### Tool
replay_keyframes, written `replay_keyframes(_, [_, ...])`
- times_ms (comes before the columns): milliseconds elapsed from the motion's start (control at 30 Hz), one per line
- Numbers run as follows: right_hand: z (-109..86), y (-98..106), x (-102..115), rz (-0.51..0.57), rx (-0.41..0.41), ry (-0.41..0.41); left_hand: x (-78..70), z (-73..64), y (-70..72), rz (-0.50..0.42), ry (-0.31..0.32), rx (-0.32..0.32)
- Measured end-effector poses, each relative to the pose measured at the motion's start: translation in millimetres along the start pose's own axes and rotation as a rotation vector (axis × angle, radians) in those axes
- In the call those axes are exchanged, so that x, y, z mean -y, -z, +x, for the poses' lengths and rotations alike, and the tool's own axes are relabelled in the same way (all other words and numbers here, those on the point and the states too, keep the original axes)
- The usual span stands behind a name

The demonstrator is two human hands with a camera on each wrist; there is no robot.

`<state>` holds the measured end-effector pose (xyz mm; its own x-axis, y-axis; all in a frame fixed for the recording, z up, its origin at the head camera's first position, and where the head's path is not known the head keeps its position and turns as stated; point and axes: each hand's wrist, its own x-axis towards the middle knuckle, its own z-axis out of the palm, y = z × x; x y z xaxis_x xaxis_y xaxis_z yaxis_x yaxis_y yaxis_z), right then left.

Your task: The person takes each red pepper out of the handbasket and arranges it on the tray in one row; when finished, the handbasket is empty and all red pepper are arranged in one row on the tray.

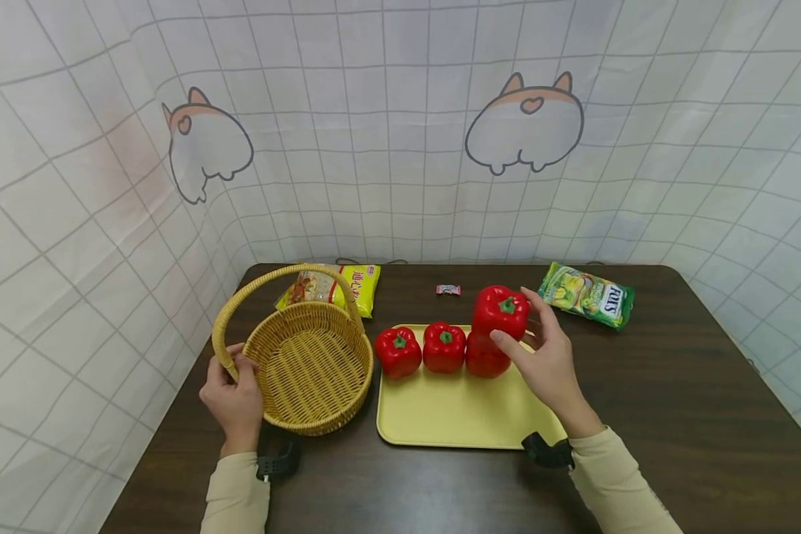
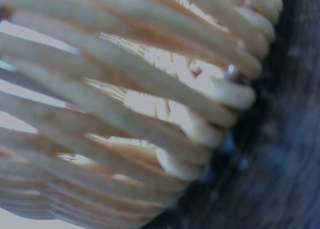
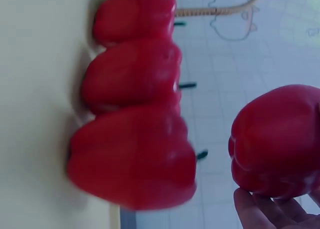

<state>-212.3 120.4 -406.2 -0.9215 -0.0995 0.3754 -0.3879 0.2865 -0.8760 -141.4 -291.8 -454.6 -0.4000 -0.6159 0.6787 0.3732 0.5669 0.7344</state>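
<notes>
My right hand (image 1: pixel 546 363) holds a red bell pepper (image 1: pixel 495 315) with a green stem, thumb on one side and fingers on the other. This pepper is raised above the yellow tray (image 1: pixel 454 415). Three more red bell peppers (image 3: pixel 132 156) stand in a row along the tray's far side, the rightmost partly hidden by the held one in the head view. At the left, my left hand (image 1: pixel 235 389) grips the wicker basket (image 1: pixel 307 367) where its arched handle meets the rim. Inside, the basket is bare. Its woven side (image 2: pixel 125 104) fills most of the left wrist view.
Behind the basket lies a yellow food packet (image 1: pixel 363 285). A small wrapped candy (image 1: pixel 449 289) is beyond the tray. Toward the back right lies a green snack bag (image 1: pixel 587 295). White gridded cloth (image 1: pixel 400 185) hangs around the dark wooden table (image 1: pixel 674 386).
</notes>
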Motion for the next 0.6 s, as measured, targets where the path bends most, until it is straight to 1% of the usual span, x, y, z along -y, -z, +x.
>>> replay_keyframes(267, [-7.4,20,-22,0.011,-0.136,-0.054,0.6,0.9,0.7,-0.011,0.001,0.01])
replay_keyframes(400, [-12.5,28,-34,0.023,-0.198,-0.111,1.6,0.8,0.4,-0.009,0.001,0.011])
replay_keyframes(467, [-14.5,33,-39,0.022,-0.216,-0.14,1.4,0.6,0.2,-0.009,0.002,0.012])
replay_keyframes(600, [-17.0,40,-49,0.011,-0.221,-0.181,0.4,0.3,0.3,-0.006,0.006,0.013])
